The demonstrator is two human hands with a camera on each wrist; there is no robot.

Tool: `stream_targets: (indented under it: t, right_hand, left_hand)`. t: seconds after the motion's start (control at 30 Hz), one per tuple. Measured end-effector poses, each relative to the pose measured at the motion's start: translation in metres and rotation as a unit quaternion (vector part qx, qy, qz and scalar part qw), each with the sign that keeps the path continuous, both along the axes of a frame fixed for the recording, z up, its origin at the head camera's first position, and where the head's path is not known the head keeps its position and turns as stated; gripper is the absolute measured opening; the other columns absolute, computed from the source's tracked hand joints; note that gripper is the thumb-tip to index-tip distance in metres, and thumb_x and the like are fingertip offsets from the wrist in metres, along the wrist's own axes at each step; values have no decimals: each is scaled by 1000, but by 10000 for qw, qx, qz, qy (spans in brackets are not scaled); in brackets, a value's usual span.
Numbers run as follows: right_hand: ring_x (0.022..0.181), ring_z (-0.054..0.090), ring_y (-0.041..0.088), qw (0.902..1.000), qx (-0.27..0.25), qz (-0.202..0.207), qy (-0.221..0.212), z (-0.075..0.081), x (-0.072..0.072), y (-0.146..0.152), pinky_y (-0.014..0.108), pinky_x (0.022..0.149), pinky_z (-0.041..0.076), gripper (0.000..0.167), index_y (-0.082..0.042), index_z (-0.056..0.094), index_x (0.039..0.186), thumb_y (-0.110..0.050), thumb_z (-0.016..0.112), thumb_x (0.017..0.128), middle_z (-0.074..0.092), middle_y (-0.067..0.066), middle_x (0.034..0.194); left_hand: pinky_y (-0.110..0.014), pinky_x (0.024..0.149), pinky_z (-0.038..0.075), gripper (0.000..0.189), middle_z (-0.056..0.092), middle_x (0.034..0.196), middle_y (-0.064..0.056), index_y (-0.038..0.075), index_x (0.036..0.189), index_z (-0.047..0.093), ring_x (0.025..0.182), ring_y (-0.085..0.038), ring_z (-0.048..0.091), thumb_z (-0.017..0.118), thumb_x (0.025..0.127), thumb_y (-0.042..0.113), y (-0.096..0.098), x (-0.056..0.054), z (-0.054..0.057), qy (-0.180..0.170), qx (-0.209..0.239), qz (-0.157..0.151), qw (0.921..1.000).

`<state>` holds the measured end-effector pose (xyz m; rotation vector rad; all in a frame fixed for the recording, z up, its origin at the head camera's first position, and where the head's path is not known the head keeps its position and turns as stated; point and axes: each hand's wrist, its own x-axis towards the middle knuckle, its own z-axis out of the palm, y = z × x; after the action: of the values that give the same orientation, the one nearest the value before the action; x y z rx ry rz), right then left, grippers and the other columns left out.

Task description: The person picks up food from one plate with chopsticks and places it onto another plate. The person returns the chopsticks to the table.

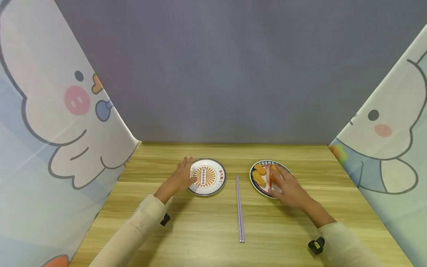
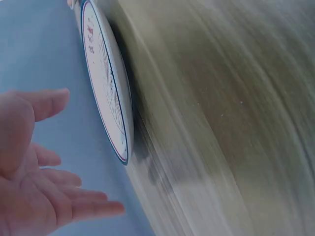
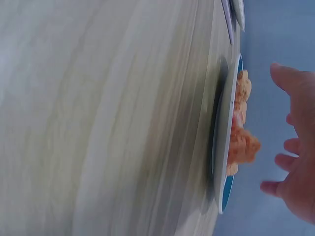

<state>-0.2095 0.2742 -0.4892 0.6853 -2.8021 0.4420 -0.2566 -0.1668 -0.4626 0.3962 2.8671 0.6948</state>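
The left hand (image 1: 179, 178) and the right hand (image 1: 290, 188) are spread wide, nothing gripped; below the right, the nearer, the red-white piece (image 1: 268, 177) is laid on the food plate (image 1: 262, 191), its long axis pointed forward

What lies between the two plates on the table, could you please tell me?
In the head view, the far part of the purple chopsticks lies between them, with bare table on either side.
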Motion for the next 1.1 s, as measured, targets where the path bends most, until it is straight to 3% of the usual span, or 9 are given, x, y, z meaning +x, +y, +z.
stream_targets:
  t: [0.13, 0.37, 0.43, 0.53, 0.63, 0.7, 0.87, 1.0, 1.1]
  right_hand:
    - [128, 52, 50, 9986, -62, 304, 438, -2, -1, -8, 68, 102, 51, 72, -1, 56, 142, -27, 84, 81, 49, 27, 147]
    - [118, 62, 36, 9941, -8, 857, 659, -3, 6, -26, 53, 95, 60, 65, -3, 64, 134, -21, 88, 76, 61, 18, 130]
    - [116, 63, 33, 9911, 80, 1146, 680, -4, 6, -31, 50, 93, 61, 63, -4, 65, 132, -20, 89, 76, 62, 16, 128]
    - [113, 64, 27, 9840, 248, 1619, 703, -7, 7, -40, 46, 92, 62, 59, -7, 66, 130, -21, 88, 78, 63, 12, 126]
    - [112, 64, 22, 9765, 399, 2016, 645, -9, 8, -50, 40, 91, 63, 53, -13, 68, 128, -22, 86, 80, 63, 7, 125]
    - [111, 63, 19, 9723, 483, 2216, 572, -11, 10, -57, 38, 91, 62, 48, -16, 69, 127, -21, 85, 81, 62, 4, 124]
    - [110, 63, 17, 9598, 498, 2729, 420, -13, 14, -74, 35, 90, 61, 39, -22, 72, 120, -17, 82, 83, 64, 1, 122]
    - [108, 63, 14, 9459, 458, 3200, 295, -15, 17, -83, 30, 89, 60, 31, -28, 73, 115, -16, 79, 87, 65, -2, 121]
    - [105, 62, 10, 9356, 546, 3480, 237, -18, 17, -86, 26, 88, 58, 27, -31, 74, 113, -18, 77, 90, 65, -5, 119]
  left_hand:
    - [-66, 123, 31, 84, 12, 166, -31, 0, 162, 13, 153, -49, 17, 62, 100, 25, -6, -5, -3, -133, 253, 189, 9994]
    - [-64, 126, 27, 78, 26, 162, -33, -7, 160, 16, 151, -50, 24, 57, 102, 24, -11, -14, -7, -283, 317, 438, 9981]
    - [-61, 123, 36, 76, 32, 159, -34, -8, 159, 17, 144, -50, 37, 55, 102, 24, -12, -17, -8, -353, 341, 521, 9974]
    - [-48, 94, 63, 72, 43, 151, -35, -8, 159, 19, 103, -41, 70, 55, 102, 20, -13, -21, -10, -564, 526, 656, 9949]
    - [-34, 56, 65, 62, 53, 139, -37, -8, 154, 33, 58, -26, 68, 56, 101, 14, -14, -25, -11, -747, 744, 734, 9917]
    - [-30, 51, 64, 60, 52, 141, -37, -7, 153, 36, 57, -20, 67, 56, 100, 12, -15, -26, -13, -845, 859, 781, 9896]
    - [-29, 55, 66, 63, 45, 148, -36, -3, 155, 35, 62, -20, 69, 57, 97, 6, -17, -29, -17, -1109, 1127, 921, 9831]
    - [-30, 59, 67, 65, 52, 140, -37, -1, 155, 38, 62, -21, 70, 56, 92, -3, -19, -30, -19, -1353, 1431, 1205, 9730]
    - [-31, 61, 67, 67, 61, 124, -34, 2, 154, 41, 62, -22, 71, 55, 90, -7, -20, -31, -20, -1513, 1563, 1400, 9660]
